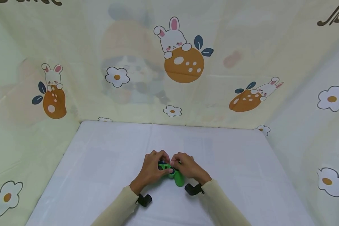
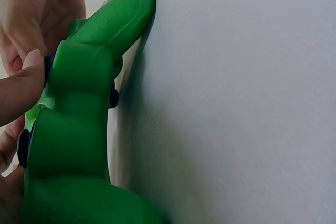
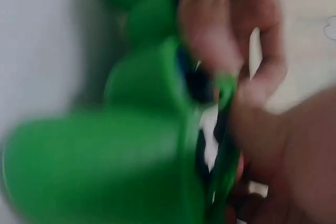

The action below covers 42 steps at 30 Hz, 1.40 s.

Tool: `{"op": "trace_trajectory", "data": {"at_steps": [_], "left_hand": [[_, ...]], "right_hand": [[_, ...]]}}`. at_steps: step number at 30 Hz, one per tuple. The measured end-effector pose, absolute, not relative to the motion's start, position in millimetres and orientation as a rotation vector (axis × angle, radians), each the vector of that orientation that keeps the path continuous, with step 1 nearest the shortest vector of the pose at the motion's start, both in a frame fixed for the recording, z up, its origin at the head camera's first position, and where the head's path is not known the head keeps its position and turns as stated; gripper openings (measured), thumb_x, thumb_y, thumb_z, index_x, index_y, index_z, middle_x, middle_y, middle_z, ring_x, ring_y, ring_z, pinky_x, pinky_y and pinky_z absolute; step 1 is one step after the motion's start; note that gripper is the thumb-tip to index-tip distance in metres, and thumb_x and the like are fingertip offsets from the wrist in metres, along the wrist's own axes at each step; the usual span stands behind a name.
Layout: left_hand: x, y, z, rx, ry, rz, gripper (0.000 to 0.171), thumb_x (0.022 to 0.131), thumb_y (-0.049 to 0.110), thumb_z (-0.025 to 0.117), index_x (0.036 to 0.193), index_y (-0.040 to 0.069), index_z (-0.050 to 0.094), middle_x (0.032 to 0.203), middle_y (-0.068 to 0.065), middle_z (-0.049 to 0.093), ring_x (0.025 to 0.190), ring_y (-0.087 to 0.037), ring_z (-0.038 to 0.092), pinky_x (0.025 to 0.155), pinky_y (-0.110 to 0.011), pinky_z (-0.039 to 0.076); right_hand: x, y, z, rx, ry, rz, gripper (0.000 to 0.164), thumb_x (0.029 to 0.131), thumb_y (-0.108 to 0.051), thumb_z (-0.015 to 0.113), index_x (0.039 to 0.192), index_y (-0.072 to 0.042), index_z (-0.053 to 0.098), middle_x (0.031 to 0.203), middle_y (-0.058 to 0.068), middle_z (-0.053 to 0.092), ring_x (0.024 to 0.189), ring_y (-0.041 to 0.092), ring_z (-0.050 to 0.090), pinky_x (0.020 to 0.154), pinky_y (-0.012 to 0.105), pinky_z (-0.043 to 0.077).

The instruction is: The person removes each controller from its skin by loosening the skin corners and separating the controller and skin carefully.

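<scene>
Head view: green game controller [image 1: 175, 173] with dark buttons, gripped by both hands

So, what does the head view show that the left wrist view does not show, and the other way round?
Only the head view shows both hands together: the left hand and the right hand grip the green controller from its two sides, over the white table, with a rabbit-print curtain behind. Only the left wrist view shows the controller's dotted, rubbery skin and one handle tip lying against the white surface, with a fingertip pressing its edge. Both show the green controller held in fingers, right at the table.
</scene>
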State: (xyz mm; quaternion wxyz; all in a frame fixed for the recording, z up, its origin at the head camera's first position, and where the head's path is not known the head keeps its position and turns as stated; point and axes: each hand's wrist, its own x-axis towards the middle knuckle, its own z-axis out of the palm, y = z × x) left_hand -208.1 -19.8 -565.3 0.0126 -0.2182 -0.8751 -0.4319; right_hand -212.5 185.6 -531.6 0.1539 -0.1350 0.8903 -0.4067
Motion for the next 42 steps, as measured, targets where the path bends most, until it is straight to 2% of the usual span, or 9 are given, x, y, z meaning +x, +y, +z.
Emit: {"op": "trace_trajectory", "data": {"at_steps": [2, 4, 9, 12, 16, 19, 26, 34, 42], "left_hand": [[-208, -19, -564, -0.682, -2.744, -1.339, 0.040, 0.082, 0.035, 0.093, 0.108, 0.024, 0.065, 0.097, 0.010, 0.070, 0.097, -0.012, 0.052, 0.096, -0.044, 0.037], [-208, -18, -562, -0.690, -2.757, -1.349, 0.041, 0.082, 0.034, 0.094, 0.109, 0.024, 0.065, 0.097, 0.009, 0.070, 0.097, -0.012, 0.051, 0.096, -0.044, 0.036], [-208, -18, -560, -0.713, -2.746, -1.433, 0.045, 0.080, 0.030, 0.095, 0.113, 0.023, 0.065, 0.096, 0.010, 0.069, 0.098, -0.012, 0.053, 0.099, -0.046, 0.034], [-209, -18, -562, -0.715, -2.714, -1.490, 0.047, 0.080, 0.028, 0.095, 0.114, 0.022, 0.063, 0.090, 0.012, 0.070, 0.096, -0.012, 0.053, 0.101, -0.047, 0.033], [-209, -19, -565, -0.715, -2.675, -1.521, 0.044, 0.082, 0.028, 0.092, 0.112, 0.023, 0.061, 0.080, 0.017, 0.071, 0.094, -0.010, 0.053, 0.101, -0.047, 0.031], [-207, -21, -567, -0.728, -2.648, -1.535, 0.041, 0.082, 0.030, 0.092, 0.109, 0.023, 0.061, 0.077, 0.018, 0.071, 0.092, -0.009, 0.053, 0.099, -0.047, 0.031], [-206, -24, -567, -0.762, -2.620, -1.581, 0.041, 0.078, 0.025, 0.095, 0.103, 0.027, 0.062, 0.077, 0.022, 0.071, 0.091, -0.008, 0.055, 0.098, -0.045, 0.030], [-208, -26, -567, -0.861, -2.524, -1.550, 0.028, 0.083, 0.029, 0.087, 0.101, 0.022, 0.066, 0.068, 0.025, 0.068, 0.087, -0.005, 0.057, 0.098, -0.047, 0.035], [-208, -24, -569, -0.880, -2.512, -1.488, 0.012, 0.092, 0.023, 0.078, 0.097, 0.021, 0.067, 0.066, 0.027, 0.068, 0.086, -0.005, 0.057, 0.094, -0.045, 0.036]], "right_hand": [[-211, 183, -529, -0.285, 2.512, -1.210, 0.021, 0.108, -0.018, 0.061, 0.090, -0.013, 0.071, 0.091, -0.001, 0.064, 0.096, 0.017, 0.055, 0.112, 0.066, 0.024], [-209, 181, -527, -0.190, 2.449, -1.277, 0.024, 0.109, -0.018, 0.059, 0.089, -0.010, 0.070, 0.091, 0.001, 0.062, 0.095, 0.019, 0.055, 0.108, 0.060, 0.032], [-207, 180, -528, -0.066, 2.363, -1.371, 0.024, 0.111, -0.018, 0.056, 0.093, -0.006, 0.068, 0.091, 0.003, 0.059, 0.090, 0.020, 0.055, 0.080, 0.038, 0.044], [-206, 181, -530, -0.101, 2.415, -1.343, 0.020, 0.110, -0.021, 0.059, 0.098, -0.009, 0.069, 0.094, 0.002, 0.062, 0.094, 0.018, 0.056, 0.093, 0.047, 0.041], [-202, 187, -536, -0.284, 2.496, -1.269, 0.010, 0.106, -0.022, 0.066, 0.099, -0.016, 0.070, 0.099, 0.001, 0.064, 0.104, 0.019, 0.052, 0.108, 0.062, 0.027], [-198, 196, -539, -0.428, 2.510, -1.240, 0.005, 0.101, -0.024, 0.074, 0.101, -0.021, 0.071, 0.103, -0.001, 0.064, 0.110, 0.019, 0.049, 0.106, 0.057, 0.030], [-186, 201, -546, -0.592, 2.657, -1.209, 0.036, 0.082, -0.028, 0.094, 0.106, -0.027, 0.067, 0.107, -0.007, 0.062, 0.104, 0.016, 0.047, 0.095, 0.040, 0.036], [-174, 188, -558, -0.621, 3.031, -1.140, 0.038, 0.072, -0.023, 0.098, 0.085, -0.026, 0.063, 0.096, -0.014, 0.066, 0.090, 0.009, 0.049, 0.083, 0.030, 0.044], [-160, 181, -566, -0.711, 3.227, -1.096, 0.040, 0.073, -0.015, 0.097, 0.078, -0.023, 0.059, 0.091, -0.012, 0.063, 0.091, 0.008, 0.050, 0.080, 0.031, 0.049]]}}
